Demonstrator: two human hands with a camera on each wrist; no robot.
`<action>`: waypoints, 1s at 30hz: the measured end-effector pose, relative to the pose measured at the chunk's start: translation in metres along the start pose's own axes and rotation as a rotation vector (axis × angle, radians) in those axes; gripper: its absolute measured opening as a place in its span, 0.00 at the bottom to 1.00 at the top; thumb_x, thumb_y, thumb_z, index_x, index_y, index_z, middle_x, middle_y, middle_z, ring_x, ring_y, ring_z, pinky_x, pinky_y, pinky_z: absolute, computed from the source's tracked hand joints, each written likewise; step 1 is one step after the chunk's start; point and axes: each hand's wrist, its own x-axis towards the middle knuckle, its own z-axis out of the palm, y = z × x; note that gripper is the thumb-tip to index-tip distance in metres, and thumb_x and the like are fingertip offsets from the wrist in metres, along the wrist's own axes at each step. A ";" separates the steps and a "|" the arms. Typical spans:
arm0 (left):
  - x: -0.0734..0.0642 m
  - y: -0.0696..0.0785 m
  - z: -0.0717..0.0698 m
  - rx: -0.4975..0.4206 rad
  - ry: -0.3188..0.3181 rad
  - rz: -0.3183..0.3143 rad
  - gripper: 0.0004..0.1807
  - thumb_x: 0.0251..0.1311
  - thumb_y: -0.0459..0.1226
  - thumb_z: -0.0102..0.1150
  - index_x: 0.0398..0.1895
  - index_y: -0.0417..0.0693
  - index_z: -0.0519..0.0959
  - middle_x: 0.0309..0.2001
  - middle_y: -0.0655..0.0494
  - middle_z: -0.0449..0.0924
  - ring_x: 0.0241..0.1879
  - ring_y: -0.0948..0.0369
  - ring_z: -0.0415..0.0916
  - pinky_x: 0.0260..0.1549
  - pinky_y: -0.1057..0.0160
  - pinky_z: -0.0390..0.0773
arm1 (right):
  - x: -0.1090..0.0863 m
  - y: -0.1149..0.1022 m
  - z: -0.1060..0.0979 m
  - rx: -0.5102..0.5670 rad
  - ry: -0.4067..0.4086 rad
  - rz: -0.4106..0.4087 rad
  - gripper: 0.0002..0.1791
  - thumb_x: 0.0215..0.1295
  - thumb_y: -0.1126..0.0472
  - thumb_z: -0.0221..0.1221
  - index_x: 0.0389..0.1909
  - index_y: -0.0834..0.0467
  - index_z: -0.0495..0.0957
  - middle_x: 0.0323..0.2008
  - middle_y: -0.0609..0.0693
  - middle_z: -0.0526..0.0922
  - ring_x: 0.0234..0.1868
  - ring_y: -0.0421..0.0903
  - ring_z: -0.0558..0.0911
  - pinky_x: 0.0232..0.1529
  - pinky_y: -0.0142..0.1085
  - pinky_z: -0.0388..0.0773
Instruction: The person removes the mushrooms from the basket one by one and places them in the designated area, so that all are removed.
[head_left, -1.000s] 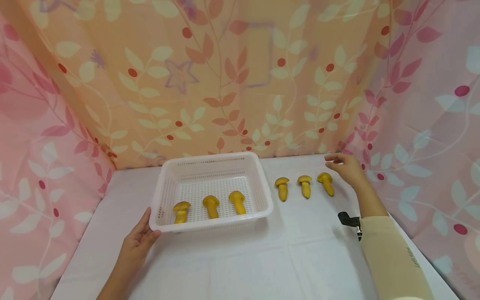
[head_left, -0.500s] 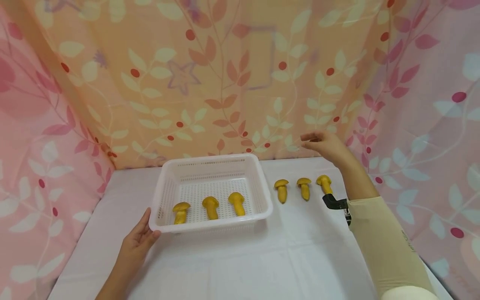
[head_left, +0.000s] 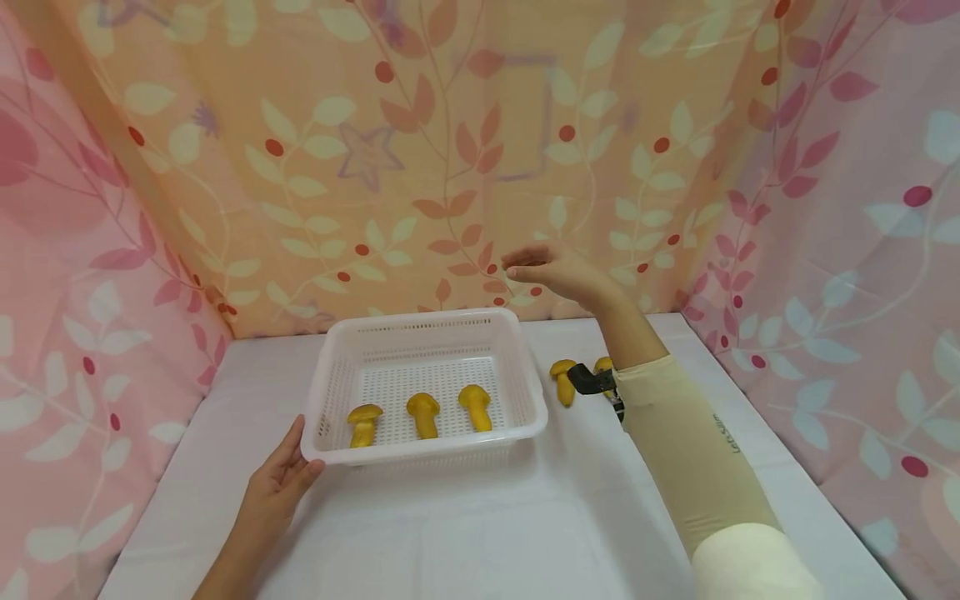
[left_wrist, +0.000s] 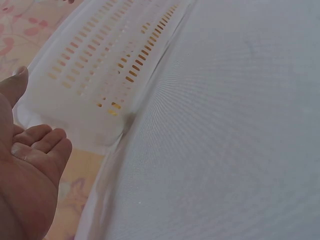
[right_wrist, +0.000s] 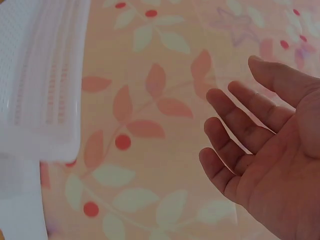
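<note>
My left hand (head_left: 272, 487) holds the front left corner of a white plastic basket (head_left: 423, 454), thumb on the front rim and fingers along the side. Inside the basket lie three yellow mushrooms: one at left (head_left: 364, 425), one in the middle (head_left: 424, 415) and one at right (head_left: 476, 407). My right hand (head_left: 558, 271) hangs in the air above the basket's back right corner, fingers loosely bent with nothing in them, as the right wrist view confirms. Right of the basket, another yellow mushroom (head_left: 562, 382) lies on the cloth; a second (head_left: 603, 364) is mostly covered by the right forearm.
A white cloth (head_left: 480, 533) covers the table. Flowered curtains stand close behind it (head_left: 450, 167) and at both sides. A black wrist camera mount (head_left: 588, 380) sticks out from the right sleeve (head_left: 686, 450).
My right hand has moved left and up, from beside the rightmost mushroom to over the basket's back right corner. The forearm now covers that mushroom. My left hand stays at the corner.
</note>
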 end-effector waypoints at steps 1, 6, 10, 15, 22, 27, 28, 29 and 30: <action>-0.001 0.000 0.000 0.004 0.004 -0.002 0.41 0.72 0.23 0.53 0.82 0.37 0.44 0.76 0.27 0.40 0.66 0.81 0.66 0.59 0.76 0.76 | 0.005 -0.003 0.005 0.001 -0.017 -0.002 0.23 0.72 0.51 0.65 0.63 0.56 0.79 0.62 0.53 0.82 0.64 0.50 0.78 0.70 0.54 0.73; -0.004 -0.003 -0.001 0.034 0.010 -0.013 0.41 0.72 0.23 0.54 0.82 0.38 0.45 0.77 0.30 0.43 0.66 0.82 0.66 0.58 0.76 0.76 | 0.028 -0.014 0.028 0.022 -0.103 0.026 0.23 0.70 0.51 0.66 0.63 0.52 0.79 0.61 0.48 0.82 0.63 0.47 0.79 0.70 0.51 0.73; -0.005 -0.005 -0.001 0.088 0.019 -0.030 0.41 0.72 0.25 0.55 0.82 0.42 0.47 0.79 0.35 0.46 0.66 0.83 0.64 0.58 0.77 0.75 | 0.043 -0.017 0.051 0.048 -0.168 -0.010 0.24 0.70 0.55 0.66 0.64 0.55 0.78 0.62 0.51 0.82 0.63 0.49 0.79 0.69 0.49 0.75; -0.006 -0.006 -0.001 0.117 0.009 -0.002 0.40 0.72 0.24 0.55 0.82 0.40 0.48 0.78 0.33 0.45 0.66 0.83 0.64 0.58 0.77 0.76 | 0.052 -0.013 0.078 0.046 -0.244 -0.079 0.21 0.69 0.61 0.65 0.62 0.59 0.79 0.61 0.55 0.82 0.65 0.54 0.76 0.68 0.45 0.75; -0.008 -0.006 -0.005 0.146 0.012 0.000 0.41 0.72 0.25 0.55 0.82 0.42 0.48 0.79 0.45 0.52 0.66 0.82 0.65 0.57 0.77 0.77 | 0.070 -0.015 0.119 -0.048 -0.339 -0.128 0.21 0.67 0.54 0.68 0.59 0.51 0.83 0.59 0.48 0.84 0.61 0.45 0.78 0.63 0.38 0.80; -0.008 -0.007 -0.004 0.066 -0.020 0.035 0.41 0.72 0.24 0.54 0.82 0.38 0.46 0.79 0.45 0.50 0.68 0.79 0.65 0.59 0.75 0.76 | 0.083 -0.010 0.153 0.006 -0.414 -0.121 0.19 0.66 0.57 0.69 0.57 0.54 0.84 0.57 0.48 0.85 0.60 0.47 0.78 0.61 0.34 0.79; -0.008 -0.008 -0.003 0.043 -0.029 0.042 0.41 0.72 0.23 0.54 0.81 0.37 0.46 0.79 0.43 0.50 0.68 0.78 0.65 0.59 0.74 0.76 | 0.085 -0.008 0.160 0.005 -0.426 -0.118 0.19 0.66 0.57 0.69 0.57 0.53 0.84 0.57 0.48 0.85 0.60 0.47 0.78 0.61 0.33 0.79; -0.008 -0.009 -0.002 0.034 -0.035 0.049 0.41 0.72 0.23 0.53 0.81 0.36 0.45 0.78 0.41 0.49 0.68 0.77 0.66 0.59 0.74 0.76 | 0.086 -0.007 0.166 0.000 -0.438 -0.118 0.19 0.66 0.57 0.69 0.57 0.53 0.84 0.57 0.47 0.85 0.61 0.48 0.77 0.61 0.32 0.79; -0.008 -0.010 -0.001 0.040 -0.034 0.053 0.41 0.72 0.23 0.53 0.81 0.35 0.45 0.78 0.39 0.49 0.68 0.77 0.66 0.59 0.74 0.76 | 0.087 -0.006 0.171 -0.004 -0.450 -0.126 0.19 0.66 0.57 0.70 0.57 0.54 0.84 0.57 0.48 0.85 0.61 0.49 0.78 0.61 0.32 0.79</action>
